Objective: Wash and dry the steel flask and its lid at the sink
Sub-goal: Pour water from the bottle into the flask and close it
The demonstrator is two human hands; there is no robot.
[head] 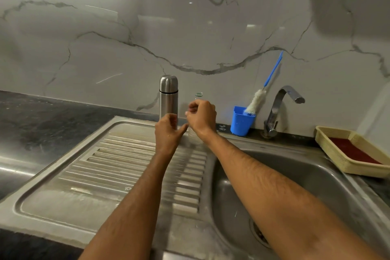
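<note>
The steel flask (168, 99) stands upright at the back of the draining board (118, 167), against the marble wall, with its lid (168, 83) seated on top as a rounded cap above a dark seam. It looks like a rigid, double-walled vessel: stiff, not fragile, moderately heavy even when empty, and smooth enough to slip in damp fingers. The best hold is probably a full wrap around the straight body below the seam, leaving the cap free for the other hand to twist off; the domed cap offers less purchase and would likely slide under a wet palm.

The left hand (167, 133) sits just in front of the flask's lower body, fingers loosely curled and parted with the thumb stretched toward the other hand; it overlaps the flask's base from this angle, so I cannot tell whether it touches, and it grips nothing. The right hand (201, 117) is beside it, fingers bunched together in front of a clear plastic bottle (197, 133) standing right of the flask; whether it pinches anything is hidden.

Further right, a blue cup (241, 121) holds a bottle brush (256, 100), then comes the tap (280, 107) above the sink basin (316, 175), and a woven tray (329, 133) with a red pad sits at the edge
</note>
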